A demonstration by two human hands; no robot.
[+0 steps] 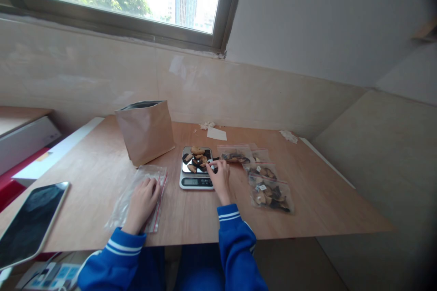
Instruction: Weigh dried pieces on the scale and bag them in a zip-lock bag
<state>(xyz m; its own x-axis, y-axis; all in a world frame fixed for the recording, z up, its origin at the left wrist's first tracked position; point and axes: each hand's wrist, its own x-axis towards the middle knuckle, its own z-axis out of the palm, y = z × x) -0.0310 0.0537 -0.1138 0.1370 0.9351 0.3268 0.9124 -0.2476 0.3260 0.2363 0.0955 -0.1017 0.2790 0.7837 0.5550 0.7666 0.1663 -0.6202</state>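
Kitchen scale: the white unit [185,188] sits on the wooden table [324,204], between the 2 hands.
Mushroom pieces: dark-edged dried slices [197,150] lie loosely heaped on the scale's plate.
Right hand: from where I stand, this hand [221,176] reaches over the plate's right side, thumb and index finger close together at the slices; I cannot tell if they grip 1.
Left hand: this hand [145,198] rests on flat clear plastic [119,202] with a red strip, fingers curled; any grip is hidden.
Filled bags: at least 3 clear bags [271,193] of slices overlap right of the scale.
Brown paper bag: it [146,132] stands open-topped, behind the left hand.
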